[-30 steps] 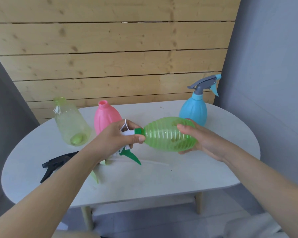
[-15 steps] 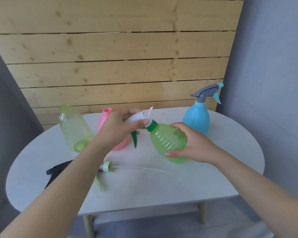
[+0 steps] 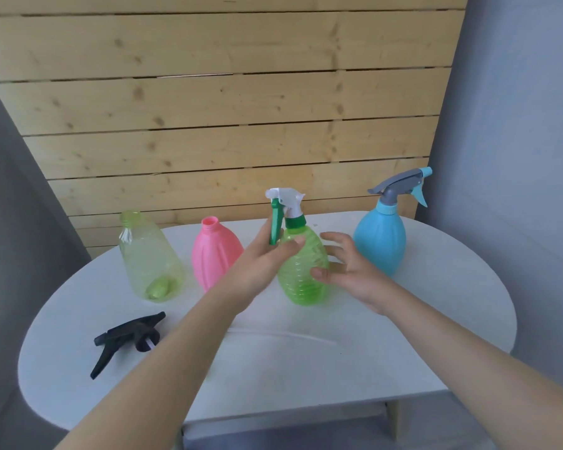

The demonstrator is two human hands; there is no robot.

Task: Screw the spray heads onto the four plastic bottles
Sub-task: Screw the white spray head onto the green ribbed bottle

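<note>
White and smooth, the oval counter (image 3: pixel 403 352) stands against a wall of pale knotted pine planks (image 3: pixel 228 102), with grey walls to either side. Near the counter's left front edge lies a loose black spray head (image 3: pixel 129 336) on its side. Behind it, toward the back left edge, stands a clear yellow-green bottle (image 3: pixel 148 258), open at the neck, with a rounded green lump at its bottom. Just to its right stands an opaque pink bottle (image 3: pixel 215 251), fluted and also uncapped. A thin clear dip tube (image 3: pixel 283 336) lies across the middle of the counter. At the centre stands the translucent green ribbed bottle (image 3: pixel 301 271), upright, bearing a white spray head (image 3: pixel 286 201) with green collar and trigger. The left hand (image 3: pixel 264 258) rests against its shoulder, fingers loose, not clenched. The right hand (image 3: pixel 345 267) is just beside it, fingers spread, thumb touching the ribs. Near the back right edge stands a blue bottle (image 3: pixel 382 241) with a grey spray head (image 3: pixel 398 185).
</note>
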